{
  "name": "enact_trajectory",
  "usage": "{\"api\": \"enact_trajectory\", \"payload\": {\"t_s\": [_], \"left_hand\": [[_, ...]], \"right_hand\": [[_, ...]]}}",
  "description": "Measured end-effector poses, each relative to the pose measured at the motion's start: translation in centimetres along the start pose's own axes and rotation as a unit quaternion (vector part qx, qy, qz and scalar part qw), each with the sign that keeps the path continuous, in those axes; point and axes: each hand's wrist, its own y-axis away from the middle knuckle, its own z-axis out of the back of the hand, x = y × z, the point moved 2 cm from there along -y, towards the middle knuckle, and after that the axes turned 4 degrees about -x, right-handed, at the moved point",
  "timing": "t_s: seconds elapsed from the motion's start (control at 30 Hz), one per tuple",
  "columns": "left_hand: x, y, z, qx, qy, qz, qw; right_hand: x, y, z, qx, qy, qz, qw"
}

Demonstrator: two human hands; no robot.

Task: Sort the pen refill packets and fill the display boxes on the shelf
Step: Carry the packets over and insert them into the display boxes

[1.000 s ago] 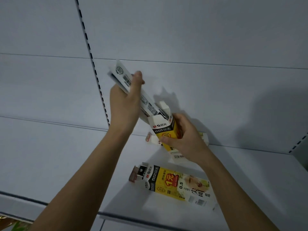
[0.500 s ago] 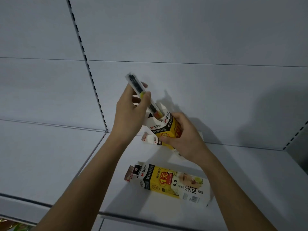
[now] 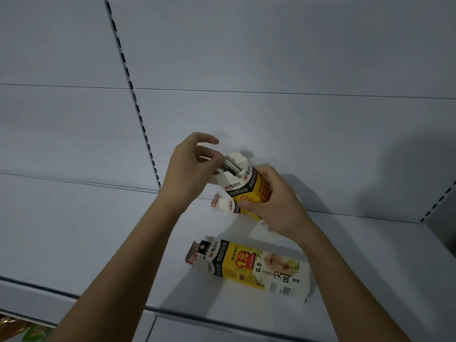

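Note:
My right hand grips a yellow, black and white display box, held tilted above the shelf with its open top flaps up. My left hand is at the box's mouth and pinches the dark ends of the refill packets, which sit almost fully inside the box. A second display box lies flat on the shelf near its front edge, open end to the left. A third box lies behind, mostly hidden by the held box and my right hand.
The white back wall has a slotted upright left of my hands and another slotted upright at the far right corner. The shelf's front edge runs under my forearms. Colourful goods show at the bottom left, below the shelf.
My left hand has come down and slid the refill packets from sticking high out of the box to almost fully inside it. My right hand keeps hold of the box.

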Motion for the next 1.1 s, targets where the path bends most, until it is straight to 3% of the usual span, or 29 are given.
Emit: {"api": "enact_trajectory", "payload": {"t_s": [0.23,0.5,0.67,0.77,0.87,1.1], "left_hand": [[0.4,0.0,-0.8,-0.003,-0.008,0.022,1.000],[0.1,1.1,-2.3,0.035,-0.051,-0.006,0.998],[0.7,1.1,-3.1,0.112,-0.089,0.011,0.990],[2.1,0.9,-3.4,0.115,-0.164,-0.004,0.980],[3.8,0.8,-3.3,0.108,-0.205,-0.007,0.973],[8.4,2.2,-4.2,0.223,-0.224,0.030,0.948]], "right_hand": [[-0.2,0.1,0.3,0.001,0.012,0.001,1.000],[0.1,-0.2,0.3,0.005,0.022,0.011,1.000],[-0.1,-0.5,0.2,0.017,0.048,0.002,0.999],[-0.7,-0.7,0.2,0.052,0.116,-0.011,0.992],[-1.2,-0.7,0.2,0.119,0.251,-0.030,0.960],[-3.1,0.4,-1.6,0.172,0.380,-0.046,0.907]]}}
